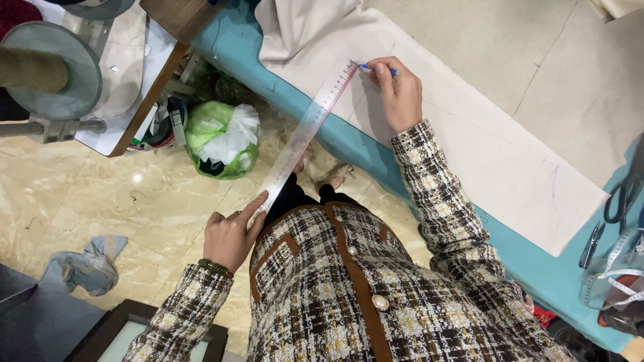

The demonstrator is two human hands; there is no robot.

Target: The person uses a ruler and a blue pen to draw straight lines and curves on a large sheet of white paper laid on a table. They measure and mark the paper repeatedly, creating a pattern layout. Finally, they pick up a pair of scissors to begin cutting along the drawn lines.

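Long clear ruler point(305, 131) slanting off the near edge of the cream fabric point(469, 134), far end on the cloth, near end pinched in left hand point(231, 238). At the ruler's far tip, right hand point(399, 94) closed on blue pen point(376, 68), tip on fabric. Under the fabric, teal worktop point(235, 47); green bag point(221, 137) on floor left of ruler.

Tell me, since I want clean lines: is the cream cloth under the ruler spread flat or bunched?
Spread flat where the ruler crosses the cloth; bunched only at its far end.
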